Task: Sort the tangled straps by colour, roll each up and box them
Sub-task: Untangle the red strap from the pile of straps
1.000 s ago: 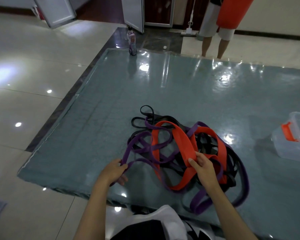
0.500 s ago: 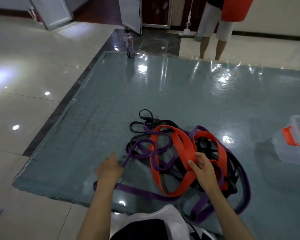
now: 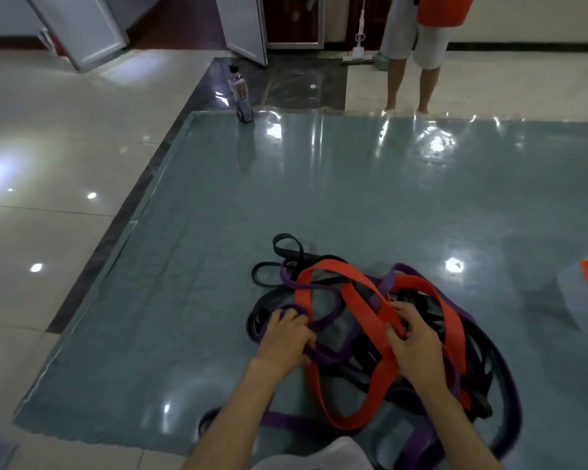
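- Leftmost, a drinks bottle (image 3: 240,93) stands upright at the far left corner of the glossy teal mat (image 3: 353,198), well apart from the straps.
- Next, the left hand (image 3: 286,340) sits at the left edge of the tangle, fingers curled round a purple strap (image 3: 323,355) that loops out past its knuckles and trails back under the wrist.
- Between the hands, black straps (image 3: 286,247) lie knotted under the wide red strap (image 3: 364,307), whose big loop reaches toward the person.
- To the right, the right hand (image 3: 413,347) pinches that red strap, thumb on top, where the band crosses the middle of the heap.
- Farther right, a clear plastic box (image 3: 584,300) with an orange latch rests on the mat, apart from the pile.
- Beyond the mat's far edge, another person's bare legs (image 3: 409,83) stand beside a mop (image 3: 358,45).
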